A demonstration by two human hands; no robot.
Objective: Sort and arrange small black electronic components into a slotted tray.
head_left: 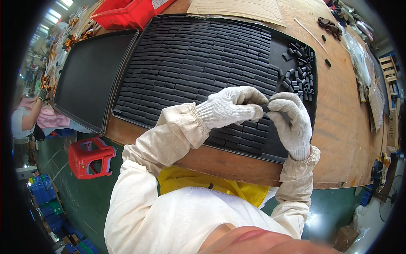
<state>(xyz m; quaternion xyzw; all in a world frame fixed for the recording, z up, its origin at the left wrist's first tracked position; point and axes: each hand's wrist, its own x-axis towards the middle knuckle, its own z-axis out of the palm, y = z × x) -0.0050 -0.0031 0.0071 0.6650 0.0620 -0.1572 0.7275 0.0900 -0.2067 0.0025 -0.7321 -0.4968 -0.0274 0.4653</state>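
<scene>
My left hand (237, 106) and my right hand (292, 120), both in white knit gloves, meet fingertip to fingertip above a large black tray (277, 40). Pinched between them is a small dark piece that looks like a black tube (265, 108), mostly covered by the gloved fingers. Tight rows of short black tubes (190, 63) lie end to end across most of the tray. Beyond my right hand, a heap of loose black tubes (302, 74) fills part of the right side, some showing open round ends.
Left of it lies a second black tray (93, 76). A red plastic bin (122, 16) and cardboard (237, 9) sit behind. On the wooden table (338, 135), a thin white stick (311, 34) lies at the right. A red stool (90, 158) stands on the floor; another person (48, 115) is far left.
</scene>
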